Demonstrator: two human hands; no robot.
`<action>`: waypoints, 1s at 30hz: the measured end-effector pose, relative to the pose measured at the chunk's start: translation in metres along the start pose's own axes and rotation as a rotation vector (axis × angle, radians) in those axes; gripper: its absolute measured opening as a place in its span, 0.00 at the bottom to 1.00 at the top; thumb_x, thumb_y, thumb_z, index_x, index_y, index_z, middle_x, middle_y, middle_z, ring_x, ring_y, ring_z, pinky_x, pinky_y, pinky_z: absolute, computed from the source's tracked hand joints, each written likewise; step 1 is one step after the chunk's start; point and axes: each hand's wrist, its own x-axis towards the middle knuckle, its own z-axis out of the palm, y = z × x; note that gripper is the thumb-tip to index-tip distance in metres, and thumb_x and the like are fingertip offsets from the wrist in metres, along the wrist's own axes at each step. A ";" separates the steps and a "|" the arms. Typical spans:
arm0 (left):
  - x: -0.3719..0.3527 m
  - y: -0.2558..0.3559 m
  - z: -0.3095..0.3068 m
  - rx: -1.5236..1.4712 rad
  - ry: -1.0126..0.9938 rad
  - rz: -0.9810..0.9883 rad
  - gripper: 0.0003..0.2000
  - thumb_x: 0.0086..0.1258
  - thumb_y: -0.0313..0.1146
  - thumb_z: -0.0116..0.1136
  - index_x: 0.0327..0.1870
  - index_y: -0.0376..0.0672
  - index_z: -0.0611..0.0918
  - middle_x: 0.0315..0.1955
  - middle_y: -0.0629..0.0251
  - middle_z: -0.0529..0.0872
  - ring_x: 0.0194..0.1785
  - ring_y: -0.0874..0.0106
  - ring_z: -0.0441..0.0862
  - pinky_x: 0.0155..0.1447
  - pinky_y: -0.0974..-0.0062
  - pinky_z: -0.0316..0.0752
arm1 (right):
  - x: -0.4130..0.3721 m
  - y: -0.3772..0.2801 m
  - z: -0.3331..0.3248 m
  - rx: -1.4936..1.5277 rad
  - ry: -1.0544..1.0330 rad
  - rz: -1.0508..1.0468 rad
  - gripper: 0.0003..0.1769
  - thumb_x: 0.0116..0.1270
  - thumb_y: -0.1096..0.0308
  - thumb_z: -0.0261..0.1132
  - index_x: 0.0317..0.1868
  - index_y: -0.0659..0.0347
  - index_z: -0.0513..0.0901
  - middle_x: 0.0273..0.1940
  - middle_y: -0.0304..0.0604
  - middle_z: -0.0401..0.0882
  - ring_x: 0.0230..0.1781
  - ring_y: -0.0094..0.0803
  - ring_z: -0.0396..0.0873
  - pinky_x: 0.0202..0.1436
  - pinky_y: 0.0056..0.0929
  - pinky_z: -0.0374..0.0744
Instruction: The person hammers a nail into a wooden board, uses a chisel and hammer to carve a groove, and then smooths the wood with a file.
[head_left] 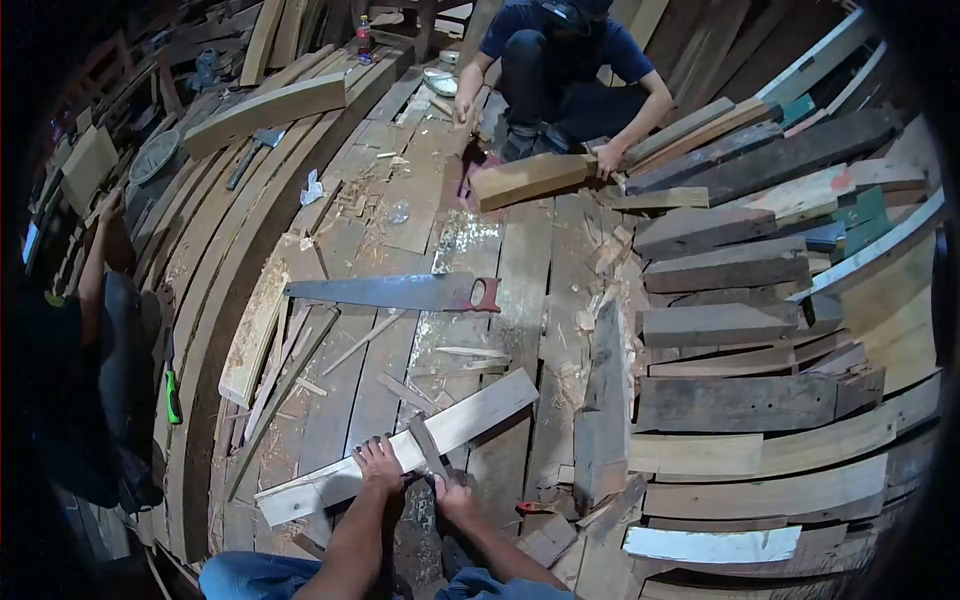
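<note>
A pale wooden board [480, 408] lies slantwise on the plank floor in front of my knees. My left hand [378, 464] rests on the board with its fingers spread. Just right of it, my right hand [455, 497] is closed at the lower end of a flat dark strip [428, 445], which lies across the board; whether it is wood or metal I cannot tell. Beyond the board lies a handsaw [390, 292] with a red handle, touched by neither hand.
A co-worker [560, 80] crouches at the top, one hand on a thick timber [535, 180]. Another person [70, 380] is at the left. A hammer [256, 155] and a green-handled tool [173, 395] lie on the curved left beams. Rib timbers [735, 400] line the right.
</note>
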 end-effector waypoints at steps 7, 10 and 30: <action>0.003 -0.006 0.004 0.007 0.005 0.033 0.54 0.51 0.45 0.69 0.74 0.36 0.47 0.69 0.45 0.56 0.74 0.48 0.49 0.75 0.38 0.34 | 0.017 0.009 -0.034 -0.226 -0.078 -0.126 0.39 0.72 0.36 0.43 0.46 0.69 0.81 0.40 0.69 0.81 0.43 0.66 0.79 0.50 0.56 0.76; 0.002 -0.007 0.001 -0.065 -0.043 0.046 0.54 0.49 0.41 0.70 0.74 0.37 0.47 0.72 0.45 0.53 0.76 0.48 0.47 0.75 0.40 0.34 | 0.006 -0.014 -0.056 -0.313 -0.088 -0.119 0.39 0.72 0.36 0.42 0.46 0.69 0.80 0.43 0.68 0.81 0.44 0.65 0.79 0.50 0.57 0.75; -0.011 -0.029 0.010 0.041 0.190 0.157 0.43 0.53 0.40 0.67 0.71 0.41 0.59 0.64 0.50 0.65 0.70 0.54 0.60 0.74 0.38 0.40 | -0.001 -0.017 -0.058 -0.438 -0.075 -0.069 0.39 0.71 0.35 0.44 0.52 0.68 0.79 0.49 0.65 0.80 0.53 0.57 0.78 0.58 0.47 0.75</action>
